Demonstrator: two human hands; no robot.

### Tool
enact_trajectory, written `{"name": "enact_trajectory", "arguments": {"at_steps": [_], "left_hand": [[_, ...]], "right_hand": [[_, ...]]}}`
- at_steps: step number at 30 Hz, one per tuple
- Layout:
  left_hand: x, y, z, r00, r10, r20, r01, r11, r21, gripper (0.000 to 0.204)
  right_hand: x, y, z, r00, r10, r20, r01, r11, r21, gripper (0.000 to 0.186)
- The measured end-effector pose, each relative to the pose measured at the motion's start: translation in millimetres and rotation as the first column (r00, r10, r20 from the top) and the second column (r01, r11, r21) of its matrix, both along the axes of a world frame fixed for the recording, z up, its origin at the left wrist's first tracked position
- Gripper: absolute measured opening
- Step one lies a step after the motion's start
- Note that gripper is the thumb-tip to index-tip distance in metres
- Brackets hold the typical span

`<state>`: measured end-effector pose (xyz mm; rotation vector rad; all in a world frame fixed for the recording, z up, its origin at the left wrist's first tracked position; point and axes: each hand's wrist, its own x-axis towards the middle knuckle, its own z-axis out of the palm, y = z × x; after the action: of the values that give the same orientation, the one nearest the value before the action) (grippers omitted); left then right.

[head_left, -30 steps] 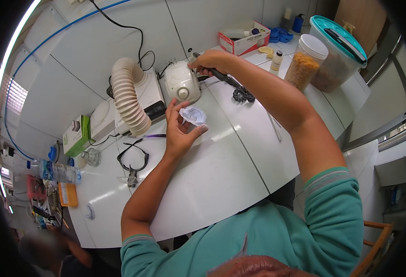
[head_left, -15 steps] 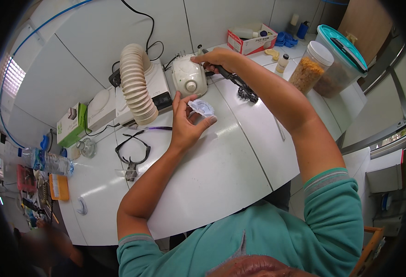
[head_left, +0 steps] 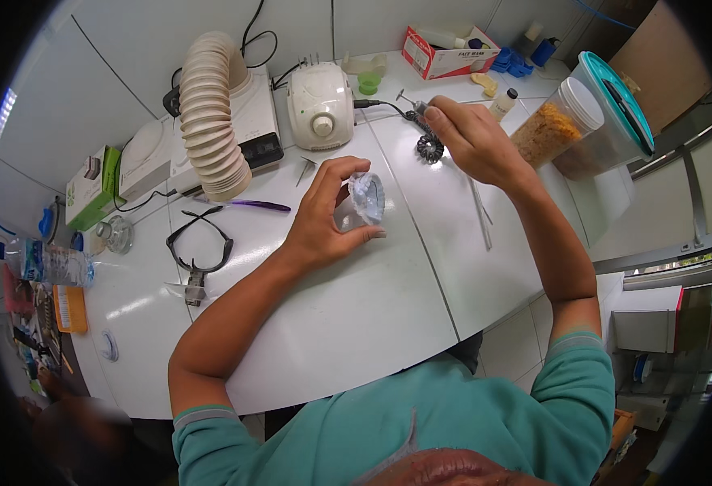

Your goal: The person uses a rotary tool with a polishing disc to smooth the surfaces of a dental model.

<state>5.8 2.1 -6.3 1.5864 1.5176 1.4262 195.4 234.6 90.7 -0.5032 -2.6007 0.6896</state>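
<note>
My left hand [head_left: 330,212] holds a small, pale bluish-white moulded cast [head_left: 365,198] between thumb and fingers, tilted on its side above the white worktop [head_left: 348,316]. My right hand [head_left: 465,138] grips a rotary handpiece [head_left: 424,109] with a small disc on its thin tip, pointing up and left. The handpiece's black coiled cord [head_left: 430,148] hangs below it near the cream control unit [head_left: 321,105]. A long thin metal rod [head_left: 480,217] lies to the right of the cast.
A ribbed suction hose [head_left: 210,113], a green box [head_left: 89,186], black safety glasses [head_left: 199,243] and bottles [head_left: 48,261] stand left. At the back right are a red-white carton [head_left: 445,53], a jar [head_left: 556,121] and a teal-lidded tub [head_left: 607,105]. A co-worker [head_left: 89,437] is at lower left.
My right hand has moved from the control unit down and right, lifting the handpiece away with its tip showing. My left hand has turned the cast more upright.
</note>
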Motion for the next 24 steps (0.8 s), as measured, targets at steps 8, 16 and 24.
{"name": "enact_trajectory", "arguments": {"at_steps": [8,16,24], "left_hand": [[1,5,-3,0.99,-0.005,-0.142,0.009,1.0,0.025,0.094],[-2,3,1,0.991,-0.014,-0.136,0.008,0.999,-0.045,0.09],[-1,5,-6,0.984,0.002,-0.18,0.007,0.999,0.046,0.088]], "right_hand": [[52,-41,-49,0.961,0.161,0.224,-0.186,0.978,0.097,0.024],[43,-37,-58,0.928,0.247,0.278,-0.282,0.955,0.092,0.024],[40,-43,-60,0.92,0.223,0.324,-0.282,0.948,0.15,0.023]]}}
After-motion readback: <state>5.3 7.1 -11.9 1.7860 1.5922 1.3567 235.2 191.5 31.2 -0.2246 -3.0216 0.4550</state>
